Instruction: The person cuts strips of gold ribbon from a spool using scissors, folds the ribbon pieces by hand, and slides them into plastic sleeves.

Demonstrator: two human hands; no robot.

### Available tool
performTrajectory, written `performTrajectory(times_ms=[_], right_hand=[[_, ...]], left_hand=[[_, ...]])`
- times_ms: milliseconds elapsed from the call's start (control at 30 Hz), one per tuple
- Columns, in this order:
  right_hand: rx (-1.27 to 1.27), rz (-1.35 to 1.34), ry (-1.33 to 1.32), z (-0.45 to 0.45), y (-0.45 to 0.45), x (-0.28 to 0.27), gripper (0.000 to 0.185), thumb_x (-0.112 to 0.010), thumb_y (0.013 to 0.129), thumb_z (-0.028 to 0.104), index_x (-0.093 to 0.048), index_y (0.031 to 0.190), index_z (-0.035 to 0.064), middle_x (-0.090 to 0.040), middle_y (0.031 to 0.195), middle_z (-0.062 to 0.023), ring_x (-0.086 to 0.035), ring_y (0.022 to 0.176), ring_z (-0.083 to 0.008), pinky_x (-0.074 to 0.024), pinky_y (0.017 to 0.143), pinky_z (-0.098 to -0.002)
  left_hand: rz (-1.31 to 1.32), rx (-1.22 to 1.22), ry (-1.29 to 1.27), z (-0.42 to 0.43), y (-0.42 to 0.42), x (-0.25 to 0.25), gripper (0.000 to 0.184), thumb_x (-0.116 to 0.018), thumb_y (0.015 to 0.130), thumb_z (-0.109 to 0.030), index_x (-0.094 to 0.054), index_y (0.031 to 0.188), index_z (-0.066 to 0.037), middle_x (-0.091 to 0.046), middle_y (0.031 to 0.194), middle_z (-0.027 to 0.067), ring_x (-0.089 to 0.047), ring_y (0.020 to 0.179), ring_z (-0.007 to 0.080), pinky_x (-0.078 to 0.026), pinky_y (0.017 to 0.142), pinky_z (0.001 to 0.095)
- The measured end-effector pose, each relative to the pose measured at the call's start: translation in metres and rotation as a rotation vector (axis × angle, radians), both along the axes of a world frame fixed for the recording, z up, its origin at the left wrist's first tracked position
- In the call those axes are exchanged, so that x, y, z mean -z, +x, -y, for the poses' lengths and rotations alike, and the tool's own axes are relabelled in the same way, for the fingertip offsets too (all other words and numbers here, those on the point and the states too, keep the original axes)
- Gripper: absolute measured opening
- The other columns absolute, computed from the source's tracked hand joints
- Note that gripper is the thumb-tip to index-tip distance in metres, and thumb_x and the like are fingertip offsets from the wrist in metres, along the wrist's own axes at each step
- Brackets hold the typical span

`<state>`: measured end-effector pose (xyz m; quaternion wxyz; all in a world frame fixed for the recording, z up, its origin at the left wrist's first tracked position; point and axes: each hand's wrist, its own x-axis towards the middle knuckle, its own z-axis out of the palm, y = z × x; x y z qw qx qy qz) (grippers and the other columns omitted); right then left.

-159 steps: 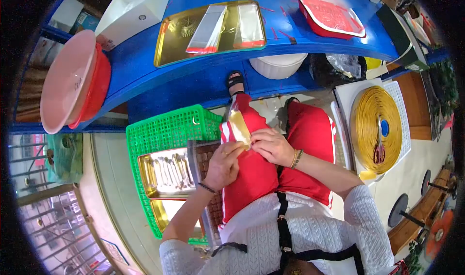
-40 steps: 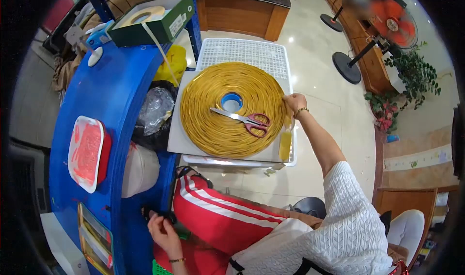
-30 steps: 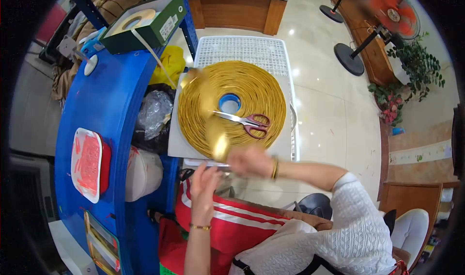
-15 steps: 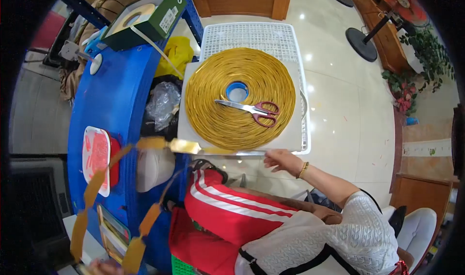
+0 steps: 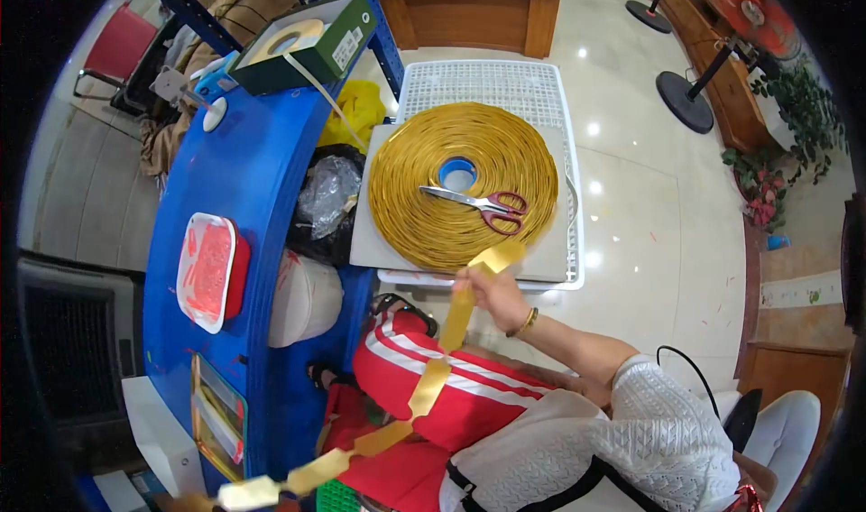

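A gold strip of linked flat pieces runs from the roll's front edge down across the red trouser leg to the lower left. My right hand pinches it just below the large gold roll. The roll has a blue core and lies flat on a grey board over a white crate. Scissors with dark red handles rest on top of the roll. My left hand is not in view; the strip's far end blurs at the bottom left edge.
At the left, a blue shelf bears a red and white tray, a gold tray and a green box. Below it are a black bag and a white bin. A standing fan is at the upper right.
The strip came off the roll and swung over the shelf; it now hangs lower, across the leg. My right hand has moved left and closed on it. My left hand has left the view.
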<state>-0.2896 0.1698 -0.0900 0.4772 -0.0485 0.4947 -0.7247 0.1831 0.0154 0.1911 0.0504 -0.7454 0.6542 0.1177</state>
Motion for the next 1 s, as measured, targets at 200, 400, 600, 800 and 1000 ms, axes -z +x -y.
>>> performTrajectory(times_ms=[200,400,600,800,1000], right_hand=[[-0.315,-0.184,-0.174,-0.011,0.05,-0.066,0.024,-0.049,0.092,0.02,-0.06,0.101,0.0,-0.063,0.086,-0.0048,-0.056,0.074,-0.0076,-0.0469,0.065,-0.0234],[-0.561,-0.125,-0.088,-0.013,0.09,-0.07,0.02,-0.052,0.09,0.018,-0.061,0.101,0.0031,-0.063,0.086,-0.0014,-0.054,0.072,-0.0052,-0.0453,0.065,-0.0206],[-0.444,0.009,-0.084,0.005,0.077,-0.043,0.02,-0.054,0.09,0.021,-0.064,0.092,0.0034,-0.061,0.073,-0.0007,-0.053,0.062,-0.0063,-0.0433,0.056,-0.0208],[-0.569,-0.926,0.338,0.008,-0.001,-0.022,0.023,-0.063,0.08,0.027,-0.062,0.086,0.0046,-0.063,0.071,-0.0081,-0.059,0.06,-0.0181,-0.047,0.058,-0.0314],[-0.023,-1.77,0.616,0.002,-0.113,0.019,0.01,-0.058,0.071,0.01,-0.057,0.079,0.0042,-0.056,0.08,-0.0156,-0.055,0.079,-0.0309,-0.0446,0.068,-0.0412]], left_hand=[[-0.379,0.938,-0.166,-0.014,-0.181,0.064,0.042,-0.068,0.069,-0.011,-0.054,0.107,0.002,-0.056,0.107,0.0154,-0.052,0.1,0.0271,-0.039,0.09,0.0349],[-1.176,0.4,0.982,-0.033,-0.273,0.171,0.052,-0.033,0.096,-0.042,-0.061,0.098,0.002,-0.061,0.081,0.0057,-0.057,0.077,0.0128,-0.044,0.07,0.0248],[-1.13,0.39,1.068,-0.047,-0.262,0.187,0.035,-0.047,0.093,-0.031,-0.059,0.095,0.002,-0.061,0.077,0.0068,-0.059,0.068,0.0122,-0.047,0.066,0.0245],[-1.169,0.139,1.029,-0.047,-0.226,0.205,0.024,-0.056,0.087,-0.017,-0.056,0.1,0.003,-0.064,0.082,0.012,-0.063,0.069,0.0166,-0.054,0.064,0.0276],[-1.142,-0.094,0.953,-0.051,-0.212,0.227,0.02,-0.052,0.087,-0.014,-0.055,0.1,0.001,-0.064,0.082,0.0139,-0.065,0.066,0.0212,-0.055,0.059,0.0298]])
